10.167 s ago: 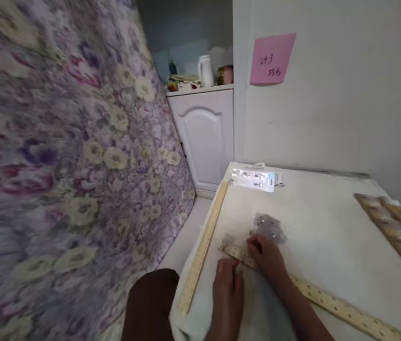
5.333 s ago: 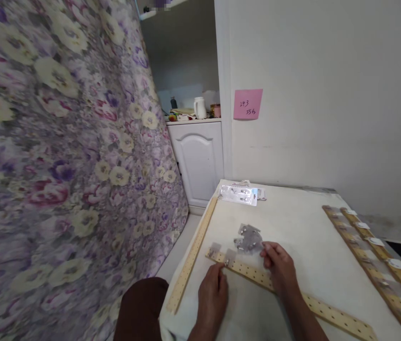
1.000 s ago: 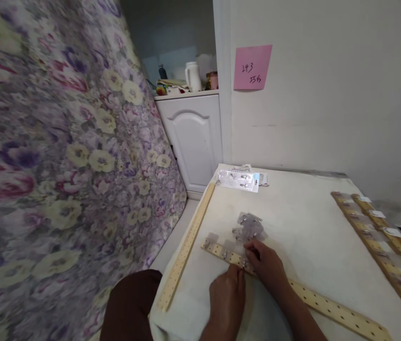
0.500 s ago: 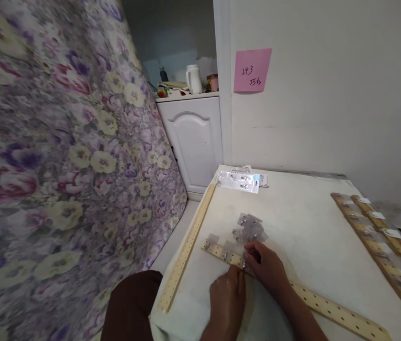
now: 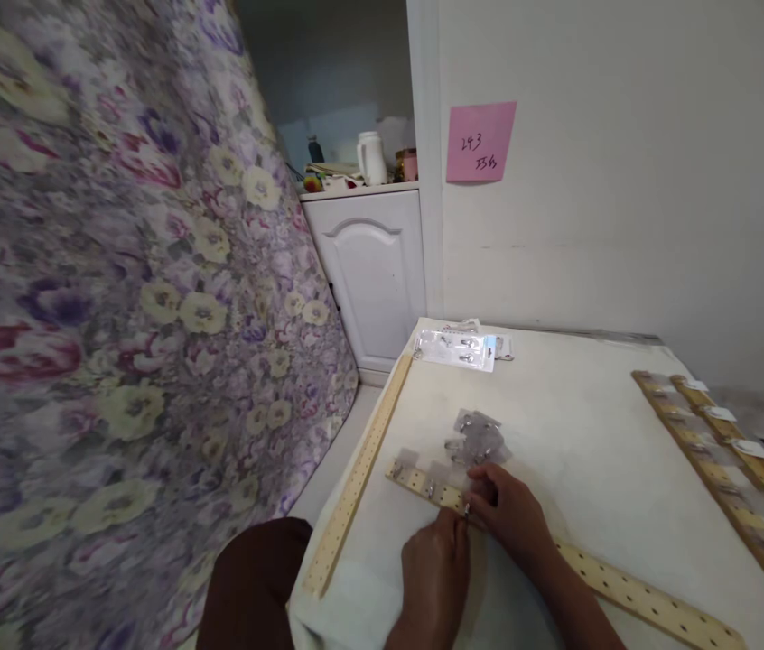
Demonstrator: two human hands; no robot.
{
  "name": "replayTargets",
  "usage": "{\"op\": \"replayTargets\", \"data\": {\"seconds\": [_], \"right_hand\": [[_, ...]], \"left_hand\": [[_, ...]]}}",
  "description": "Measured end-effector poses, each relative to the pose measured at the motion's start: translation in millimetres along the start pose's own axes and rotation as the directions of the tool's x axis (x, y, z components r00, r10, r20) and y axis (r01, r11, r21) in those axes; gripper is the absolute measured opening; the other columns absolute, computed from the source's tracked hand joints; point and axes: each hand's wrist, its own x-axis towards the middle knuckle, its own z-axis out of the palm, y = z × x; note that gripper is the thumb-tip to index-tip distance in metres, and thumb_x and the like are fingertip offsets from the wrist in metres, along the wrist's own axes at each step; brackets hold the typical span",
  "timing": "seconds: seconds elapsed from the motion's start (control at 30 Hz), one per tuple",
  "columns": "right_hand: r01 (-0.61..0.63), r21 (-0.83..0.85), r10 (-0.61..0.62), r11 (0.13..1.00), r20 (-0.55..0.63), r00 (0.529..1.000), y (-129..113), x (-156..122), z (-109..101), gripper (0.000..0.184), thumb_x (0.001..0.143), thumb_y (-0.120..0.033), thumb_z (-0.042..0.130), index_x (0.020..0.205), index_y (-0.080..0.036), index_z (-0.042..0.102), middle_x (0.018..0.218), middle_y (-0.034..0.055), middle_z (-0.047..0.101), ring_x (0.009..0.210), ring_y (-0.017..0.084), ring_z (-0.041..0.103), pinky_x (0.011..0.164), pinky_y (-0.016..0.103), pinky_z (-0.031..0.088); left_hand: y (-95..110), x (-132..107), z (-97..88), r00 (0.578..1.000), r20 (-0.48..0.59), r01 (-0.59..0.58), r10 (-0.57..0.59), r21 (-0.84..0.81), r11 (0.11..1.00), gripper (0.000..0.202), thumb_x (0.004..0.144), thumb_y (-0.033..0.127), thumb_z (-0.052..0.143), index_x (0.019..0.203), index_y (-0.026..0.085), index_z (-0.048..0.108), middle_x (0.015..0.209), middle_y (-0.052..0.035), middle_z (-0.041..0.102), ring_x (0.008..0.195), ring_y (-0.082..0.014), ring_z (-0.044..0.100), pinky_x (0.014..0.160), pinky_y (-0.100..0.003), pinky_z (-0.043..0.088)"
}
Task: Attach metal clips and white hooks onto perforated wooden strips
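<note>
- Wooden strip (image 5: 649, 589) with holes is lying slantwise on the tabletop (image 5: 578, 397), partly hidden under the right hand (image 5: 507, 506).
- Small metal clip (image 5: 467, 509) is sitting on that strip, right by the fingertips.
- Left hand (image 5: 434, 555) is bunching its fingers narrow there; the right's finger and thumb are curling close too. Can't tell whether either's actually gripping, tbh.
- Clear-tabbed clips (image 5: 480, 438) are lying in a pile just past the right hand.
</note>
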Motion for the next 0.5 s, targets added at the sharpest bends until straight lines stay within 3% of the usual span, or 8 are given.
{"op": "replayTargets", "data": {"seconds": [0.17,0.37,0.5], "right_hand": [[-0.009,0.001,0.009,1.000,0.006,1.000,2.0,-0.4,1.0,0.026,0.071,-0.033,0.060,0.096,-0.027,0.062,0.073,-0.0024,0.066,0.071,0.017,0.060,0.064,0.026,0.040],[-0.030,0.021,0.030,0.999,0.030,0.999,2.7,2.1,1.8,0.024,0.070,-0.033,0.061,0.093,-0.027,0.062,0.077,-0.0022,0.068,0.072,0.018,0.061,0.064,0.026,0.040],[-0.049,0.009,0.049,0.999,0.042,0.998,1.4,2.4,1.1,0.024,0.070,-0.033,0.061,0.093,-0.027,0.062,0.076,-0.0020,0.069,0.071,0.018,0.062,0.064,0.027,0.040]], "left_hand": [[-0.7,-1.9,-1.3,1.000,0.002,-0.009,0.009,-0.036,0.999,0.028,0.092,0.027,0.034,0.099,0.022,0.061,0.087,-0.0033,0.073,0.080,-0.0189,0.068,0.065,-0.025,0.042],[-2.7,-13.6,-4.6,0.996,-0.045,-0.085,0.077,-0.206,0.975,0.031,0.092,0.023,0.031,0.095,0.023,0.062,0.088,-0.0033,0.071,0.083,-0.0167,0.066,0.073,-0.024,0.046],[-9.5,-19.6,-1.2,0.990,-0.076,-0.135,0.118,-0.284,0.949,0.032,0.090,0.023,0.034,0.113,0.022,0.057,0.107,-0.0057,0.069,0.097,-0.0180,0.064,0.085,-0.027,0.048]]}}
